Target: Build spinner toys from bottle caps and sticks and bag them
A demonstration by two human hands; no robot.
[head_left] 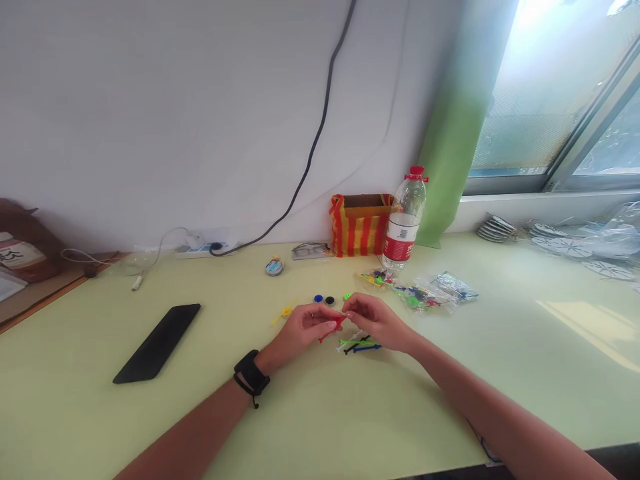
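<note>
Over the table, my left hand (303, 325) is closed on a small red plastic piece (339, 321) with a thin stick-like end. My right hand (379, 321) pinches at the other side of the same piece, and its fingertips partly hide it. Just below my hands lie thin plastic sticks in white, black, green and blue (367, 348). Beyond my fingers are a blue round piece (318, 299), a black round piece (329, 301) and a green one (348, 296). A yellow piece with a stick (286, 311) lies beside my left hand.
A black phone-like slab (157, 343) lies at left. Toward the wall stand a striped red-yellow box (361, 233) and a water bottle (403, 223). Plastic bags of coloured parts (425, 293) lie right of my hands. A round tin (274, 267) and glasses (311, 250) sit at the back.
</note>
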